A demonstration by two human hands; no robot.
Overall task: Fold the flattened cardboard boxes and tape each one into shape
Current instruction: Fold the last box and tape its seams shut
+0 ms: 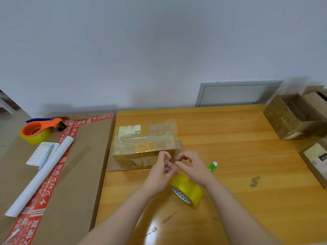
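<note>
A small cardboard box (pixel 141 147), wrapped in clear tape and bearing a pale label, stands on the wooden table (pixel 230 156). My left hand (pixel 162 168) and my right hand (pixel 191 165) meet just in front of its right end, fingertips curled and pinching a strip of clear tape (pixel 172 160) between them. A yellow tape roll (pixel 187 190) lies on its side on the table under my wrists. A strip of clear tape sticks up from the box's far right corner.
A green-and-white cutter (pixel 212 166) lies right of my right hand. A large flat carton (pixel 74 165) at left carries an orange tape dispenser (pixel 39 129), a paper roll (pixel 42 175) and a notepad with pen (pixel 42 152). Open boxes (pixel 293 117) stand at far right.
</note>
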